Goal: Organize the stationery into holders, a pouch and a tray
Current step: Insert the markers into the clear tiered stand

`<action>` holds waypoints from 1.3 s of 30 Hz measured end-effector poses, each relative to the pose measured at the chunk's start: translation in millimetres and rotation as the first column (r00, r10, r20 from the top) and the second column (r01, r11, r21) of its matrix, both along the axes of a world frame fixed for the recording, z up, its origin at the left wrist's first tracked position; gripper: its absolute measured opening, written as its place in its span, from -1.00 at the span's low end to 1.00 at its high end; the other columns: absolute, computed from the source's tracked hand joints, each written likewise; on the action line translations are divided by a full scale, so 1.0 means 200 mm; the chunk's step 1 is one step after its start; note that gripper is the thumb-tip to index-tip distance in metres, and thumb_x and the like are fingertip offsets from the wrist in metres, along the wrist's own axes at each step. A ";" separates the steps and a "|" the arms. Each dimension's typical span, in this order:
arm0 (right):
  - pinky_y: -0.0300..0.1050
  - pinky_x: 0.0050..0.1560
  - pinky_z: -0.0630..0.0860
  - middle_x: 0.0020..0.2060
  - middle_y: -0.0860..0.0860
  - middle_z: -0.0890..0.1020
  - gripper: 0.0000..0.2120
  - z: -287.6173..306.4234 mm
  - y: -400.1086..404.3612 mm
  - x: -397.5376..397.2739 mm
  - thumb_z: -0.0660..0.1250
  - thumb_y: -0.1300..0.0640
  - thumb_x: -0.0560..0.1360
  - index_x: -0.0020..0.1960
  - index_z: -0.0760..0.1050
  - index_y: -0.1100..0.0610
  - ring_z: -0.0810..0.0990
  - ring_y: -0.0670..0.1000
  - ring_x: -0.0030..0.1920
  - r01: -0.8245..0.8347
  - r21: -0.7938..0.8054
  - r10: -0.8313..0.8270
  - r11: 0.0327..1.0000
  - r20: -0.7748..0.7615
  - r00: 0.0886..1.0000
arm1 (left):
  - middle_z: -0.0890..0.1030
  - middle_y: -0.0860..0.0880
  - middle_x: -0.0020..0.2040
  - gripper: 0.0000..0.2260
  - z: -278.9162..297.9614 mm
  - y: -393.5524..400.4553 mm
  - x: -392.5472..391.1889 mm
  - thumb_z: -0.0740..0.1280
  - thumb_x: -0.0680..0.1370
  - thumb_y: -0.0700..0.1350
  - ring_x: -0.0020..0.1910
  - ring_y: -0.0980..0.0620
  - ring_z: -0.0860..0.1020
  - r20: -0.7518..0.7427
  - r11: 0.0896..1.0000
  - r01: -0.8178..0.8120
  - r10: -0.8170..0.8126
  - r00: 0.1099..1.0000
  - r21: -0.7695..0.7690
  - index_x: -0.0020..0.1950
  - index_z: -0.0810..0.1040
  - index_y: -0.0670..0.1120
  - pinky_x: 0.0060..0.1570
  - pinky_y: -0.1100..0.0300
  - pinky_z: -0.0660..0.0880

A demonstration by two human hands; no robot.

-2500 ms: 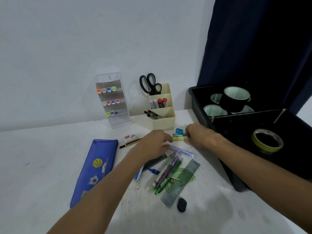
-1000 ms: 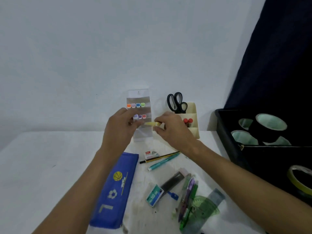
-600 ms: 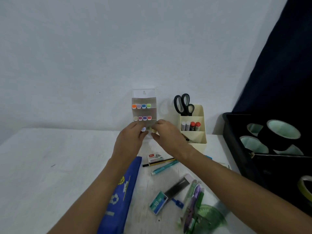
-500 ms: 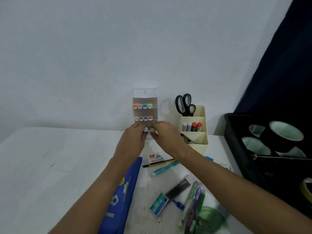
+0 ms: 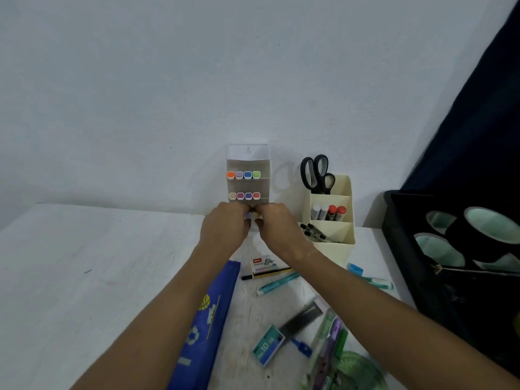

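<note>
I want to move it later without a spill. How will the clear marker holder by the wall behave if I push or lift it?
The clear marker holder is tall and narrow, so a push high up may tip it. It looks like thin plastic, probably light. Its markers lie in open-fronted shelves, so tilting it forward could let them slide out.
</note>
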State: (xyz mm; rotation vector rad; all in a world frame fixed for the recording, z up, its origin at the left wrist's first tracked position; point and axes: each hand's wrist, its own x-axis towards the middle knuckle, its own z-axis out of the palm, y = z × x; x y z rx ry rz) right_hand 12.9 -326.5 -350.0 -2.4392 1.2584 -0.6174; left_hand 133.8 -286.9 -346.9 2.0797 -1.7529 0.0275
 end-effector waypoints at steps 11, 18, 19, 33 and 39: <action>-0.04 0.08 0.47 0.06 0.21 0.60 -0.79 -0.01 -0.02 0.03 0.26 0.30 0.55 0.16 0.54 0.25 0.58 0.18 0.07 0.023 0.074 -0.020 0.997 -0.035 0.999 | 0.65 -0.11 -0.05 -0.84 -0.04 -0.02 -0.01 0.25 0.59 -0.09 -0.25 -0.05 0.59 -0.049 0.999 -0.049 0.050 0.998 0.024 0.13 0.55 -0.05 -0.15 0.14 0.56; -0.03 0.19 0.46 0.18 0.18 0.56 -0.70 0.03 -0.01 0.04 0.25 0.31 0.54 0.27 0.48 0.22 0.54 0.17 0.18 0.003 0.113 0.011 0.994 -0.118 0.993 | 0.63 -0.12 0.05 -0.78 -0.01 0.02 -0.04 0.27 0.57 -0.14 -0.07 -0.10 0.61 -0.081 0.999 -0.018 0.022 0.997 0.045 0.21 0.51 -0.06 -0.07 0.11 0.53; -0.07 0.23 0.43 0.23 0.17 0.53 -0.66 0.05 0.00 0.03 0.27 0.32 0.54 0.31 0.45 0.21 0.52 0.15 0.22 -0.007 0.131 0.027 0.991 -0.148 0.989 | 0.63 -0.12 0.06 -0.73 0.00 0.04 -0.04 0.28 0.55 -0.15 -0.06 -0.10 0.60 -0.082 0.999 0.000 0.004 0.997 0.047 0.25 0.49 -0.04 -0.08 0.10 0.53; -0.34 -0.19 0.44 -0.11 0.05 0.65 -0.84 0.14 0.29 -0.73 0.40 0.16 0.46 0.01 0.64 0.19 0.55 -0.07 -0.19 -0.022 0.195 0.063 0.981 -0.210 0.976 | 0.58 -0.12 0.15 -0.68 -0.18 0.39 -0.13 0.30 0.55 -0.16 0.07 -0.03 0.56 -0.200 0.990 0.119 -0.101 0.975 0.079 0.31 0.51 -0.14 0.09 0.25 0.39; -0.03 -0.01 0.60 0.06 0.12 0.59 -0.76 0.07 0.22 -0.95 0.38 0.17 0.45 0.11 0.57 0.15 0.61 0.11 -0.04 0.268 0.166 -0.141 0.949 -0.536 0.832 | 0.55 -0.12 0.21 -0.69 -0.27 0.41 -0.09 0.30 0.55 -0.17 0.16 -0.04 0.50 -0.182 0.986 0.112 -0.089 0.979 0.120 0.29 0.52 -0.16 0.18 0.20 0.38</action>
